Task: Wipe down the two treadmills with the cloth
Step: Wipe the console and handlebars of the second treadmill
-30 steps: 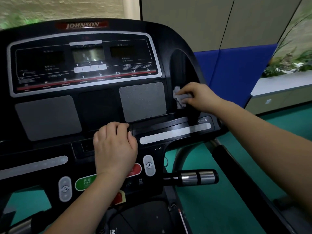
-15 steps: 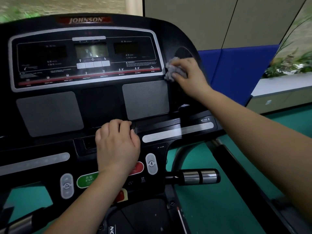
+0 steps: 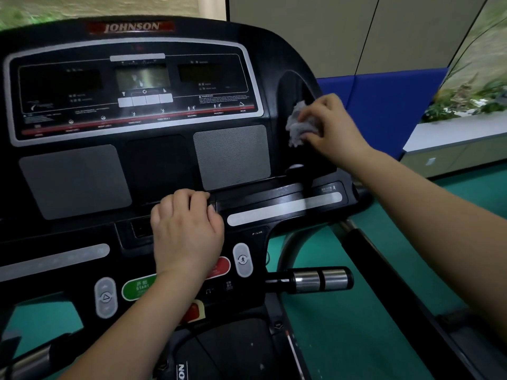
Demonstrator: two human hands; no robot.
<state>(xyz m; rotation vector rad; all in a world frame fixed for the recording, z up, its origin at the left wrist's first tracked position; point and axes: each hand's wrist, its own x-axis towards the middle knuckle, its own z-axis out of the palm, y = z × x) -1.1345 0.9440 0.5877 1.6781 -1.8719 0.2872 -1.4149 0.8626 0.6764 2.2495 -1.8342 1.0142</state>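
Green floor [image 3: 356, 338] lay open right of the treadmill console [image 3: 82, 182]. The right hand [image 3: 333, 127] pinched the crumpled cloth [image 3: 300, 124] against its right-edge recess. The left hand [image 3: 186, 231] curled over its middle ledge.

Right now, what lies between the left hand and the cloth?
In the head view, the grey mesh panel lies between the left hand, curled on the ledge, and the cloth that the right hand grips.

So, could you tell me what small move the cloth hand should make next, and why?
Probably a downward sweep: the right hand holds the bunched cloth against the recess on the right of the console, and that recess runs on below it.
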